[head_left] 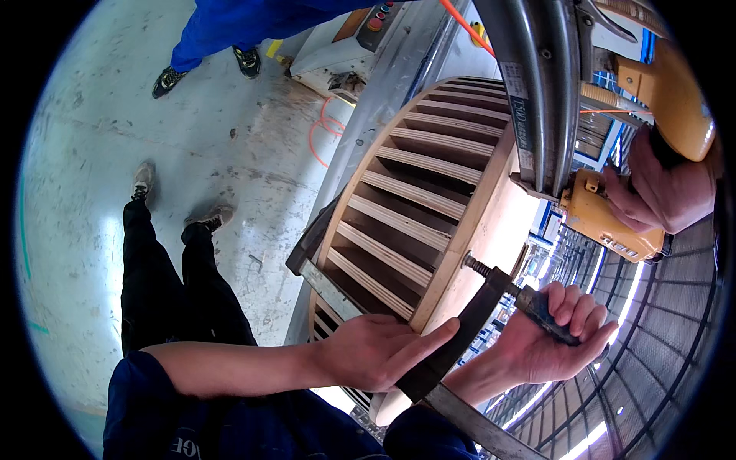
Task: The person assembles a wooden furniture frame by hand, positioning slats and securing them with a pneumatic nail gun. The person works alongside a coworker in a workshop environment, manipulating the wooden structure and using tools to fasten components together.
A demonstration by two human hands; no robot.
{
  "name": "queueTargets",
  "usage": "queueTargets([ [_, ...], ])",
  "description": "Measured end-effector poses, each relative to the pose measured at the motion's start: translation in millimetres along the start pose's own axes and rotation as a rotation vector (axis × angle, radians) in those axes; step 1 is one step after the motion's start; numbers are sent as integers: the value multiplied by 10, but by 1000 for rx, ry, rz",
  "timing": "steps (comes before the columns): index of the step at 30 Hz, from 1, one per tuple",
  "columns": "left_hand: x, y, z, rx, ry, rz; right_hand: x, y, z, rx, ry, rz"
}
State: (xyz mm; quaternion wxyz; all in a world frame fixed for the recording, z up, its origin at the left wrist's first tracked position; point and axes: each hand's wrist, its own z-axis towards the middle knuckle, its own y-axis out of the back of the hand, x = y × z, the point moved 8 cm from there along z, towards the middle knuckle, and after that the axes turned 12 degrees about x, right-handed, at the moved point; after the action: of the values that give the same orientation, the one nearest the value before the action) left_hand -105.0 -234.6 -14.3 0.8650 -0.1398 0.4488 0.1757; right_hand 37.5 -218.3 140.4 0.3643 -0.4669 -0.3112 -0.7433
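A round wooden drum (414, 199) made of plywood slats between two discs stands on edge in front of me. A dark metal screw clamp (460, 330) bites over its near rim. My left hand (376, 353) lies flat on the slats beside the clamp, thumb stretched along the clamp's arm. My right hand (552, 341) is closed around the clamp's dark screw handle (546, 316). Above it, another person's hand (659, 192) grips a yellow power tool (606, 218) against the drum's side.
A curved grey metal bar (537, 77) reaches over the drum from above. A pale machine box (345, 46) with coloured buttons and an orange cable (322, 130) sit on the concrete floor behind. A person in blue trousers (230, 23) stands at the top left.
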Motion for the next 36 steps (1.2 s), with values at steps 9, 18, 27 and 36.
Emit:
queueTargets([
  [9, 17, -128, -45, -36, -9, 71, -167, -275, 315, 1036, -41, 568],
  [18, 24, -80, -1, 37, 35, 23, 2, -185, -96, -475, 150, -143],
  [27, 7, -123, -29, -94, -15, 47, -180, -171, 340, 766, -84, 542],
  [36, -25, -16, 13, -82, -17, 90, 23, -64, -276, -360, 38, -54],
])
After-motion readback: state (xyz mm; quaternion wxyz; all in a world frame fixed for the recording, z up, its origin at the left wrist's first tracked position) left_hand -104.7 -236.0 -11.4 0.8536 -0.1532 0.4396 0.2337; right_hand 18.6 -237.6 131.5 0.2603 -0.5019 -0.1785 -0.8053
